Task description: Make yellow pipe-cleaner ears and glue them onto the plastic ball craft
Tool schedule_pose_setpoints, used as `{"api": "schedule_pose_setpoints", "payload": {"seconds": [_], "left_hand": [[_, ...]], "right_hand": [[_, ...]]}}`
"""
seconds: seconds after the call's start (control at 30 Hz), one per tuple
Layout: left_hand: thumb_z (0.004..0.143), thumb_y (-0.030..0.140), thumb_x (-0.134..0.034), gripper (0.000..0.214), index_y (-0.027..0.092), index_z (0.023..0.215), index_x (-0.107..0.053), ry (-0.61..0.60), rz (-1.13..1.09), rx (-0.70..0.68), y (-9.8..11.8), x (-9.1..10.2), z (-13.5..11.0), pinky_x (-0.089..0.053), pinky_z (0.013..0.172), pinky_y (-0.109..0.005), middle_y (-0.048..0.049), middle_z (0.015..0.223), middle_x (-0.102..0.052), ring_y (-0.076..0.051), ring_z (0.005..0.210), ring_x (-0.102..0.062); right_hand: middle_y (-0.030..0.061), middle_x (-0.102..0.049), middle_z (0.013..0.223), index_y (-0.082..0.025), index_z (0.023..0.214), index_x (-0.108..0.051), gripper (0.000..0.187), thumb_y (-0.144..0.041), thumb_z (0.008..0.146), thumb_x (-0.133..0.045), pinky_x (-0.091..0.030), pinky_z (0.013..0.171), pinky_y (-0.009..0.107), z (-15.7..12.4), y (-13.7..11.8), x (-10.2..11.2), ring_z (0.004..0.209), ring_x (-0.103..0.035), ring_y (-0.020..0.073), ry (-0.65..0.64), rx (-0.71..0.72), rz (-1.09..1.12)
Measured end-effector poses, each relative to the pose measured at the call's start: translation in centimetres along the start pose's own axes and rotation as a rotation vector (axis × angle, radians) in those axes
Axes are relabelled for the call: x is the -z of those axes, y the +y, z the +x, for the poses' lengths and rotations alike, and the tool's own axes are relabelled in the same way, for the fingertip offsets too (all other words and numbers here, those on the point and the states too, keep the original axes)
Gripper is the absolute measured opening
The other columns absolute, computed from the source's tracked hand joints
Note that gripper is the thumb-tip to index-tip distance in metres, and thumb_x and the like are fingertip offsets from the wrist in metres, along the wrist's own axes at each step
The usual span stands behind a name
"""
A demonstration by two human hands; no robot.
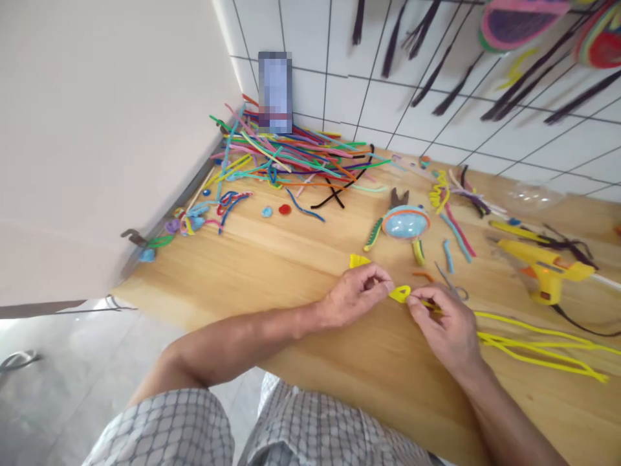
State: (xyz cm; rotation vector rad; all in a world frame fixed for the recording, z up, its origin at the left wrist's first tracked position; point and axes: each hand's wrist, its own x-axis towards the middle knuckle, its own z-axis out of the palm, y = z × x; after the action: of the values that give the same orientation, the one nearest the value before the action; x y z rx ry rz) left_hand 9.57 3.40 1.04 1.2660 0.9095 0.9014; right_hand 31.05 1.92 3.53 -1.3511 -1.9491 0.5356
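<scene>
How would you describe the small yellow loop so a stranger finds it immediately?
Over the wooden table, find the left hand and right hand. Between them is the small yellow loop, compact and curled, unlike the long yellow stems at right.

no text, number or sign can be read. the phone (275, 94), between eleven and twelve o'clock, is pixelated into coarse blocks; on the glue gun (543, 262), at three o'clock, a dark patch (546, 296) is too blurred to tell.
</scene>
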Motion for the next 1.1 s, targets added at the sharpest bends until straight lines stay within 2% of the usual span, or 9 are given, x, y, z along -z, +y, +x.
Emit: {"api": "schedule_pose_setpoints", "payload": {"seconds": [0.17,0.37,0.57,0.8,1.1], "left_hand": [[0.106,0.04,-0.058,0.023,0.02,0.094,-0.061,0.031,0.009,-0.022,0.59,0.14,-0.07,-0.045,0.077,-0.03,0.0,0.085,-0.06,-0.016,0.081,-0.053],[0.107,0.033,-0.054,0.018,0.022,0.094,-0.057,0.043,0.03,-0.027,1.07,0.24,0.0,-0.047,0.079,-0.031,0.0001,0.085,-0.059,-0.017,0.082,-0.054],[0.101,0.033,-0.06,0.015,0.021,0.092,-0.055,0.04,-0.013,-0.041,0.73,0.17,0.25,-0.041,0.071,-0.03,0.0009,0.082,-0.056,-0.015,0.075,-0.049],[0.097,0.034,-0.065,0.017,0.02,0.092,-0.058,0.047,-0.071,0.042,0.97,-0.17,0.23,-0.037,0.064,-0.025,0.0048,0.075,-0.05,-0.011,0.067,-0.044],[0.097,0.032,-0.066,0.016,0.019,0.091,-0.062,0.028,-0.099,0.049,0.7,-0.25,0.24,-0.039,0.064,-0.024,0.0036,0.075,-0.054,-0.011,0.069,-0.048]], "right_hand": [[-0.0014,-0.069,0.069,-0.026,0.08,-0.068,0.014,-0.026,0.094,-0.069,-0.051,0.055,0.029,0.03,-0.02,-0.01,0.058,-0.064,0.017,0.02,0.013,0.008],[-0.002,-0.069,0.068,-0.028,0.08,-0.068,0.015,-0.027,0.095,-0.069,-0.053,0.055,0.029,0.02,0.13,0.06,0.057,-0.064,0.0177,0.011,0.021,-0.001],[-0.0014,-0.07,0.07,-0.028,0.082,-0.07,0.012,-0.028,0.094,-0.069,-0.054,0.055,0.028,-0.25,0.58,0.06,0.059,-0.066,0.018,0.009,-0.002,-0.027],[-0.0024,-0.069,0.069,-0.026,0.08,-0.07,0.016,-0.03,0.095,-0.068,-0.052,0.054,0.021,-0.42,0.68,0.07,0.058,-0.065,0.0141,-0.021,-0.07,-0.036],[-0.0024,-0.069,0.07,-0.025,0.079,-0.071,0.017,-0.032,0.094,-0.068,-0.052,0.054,0.019,-0.28,0.58,0.0,0.058,-0.065,0.013,-0.024,-0.076,-0.041]]}}
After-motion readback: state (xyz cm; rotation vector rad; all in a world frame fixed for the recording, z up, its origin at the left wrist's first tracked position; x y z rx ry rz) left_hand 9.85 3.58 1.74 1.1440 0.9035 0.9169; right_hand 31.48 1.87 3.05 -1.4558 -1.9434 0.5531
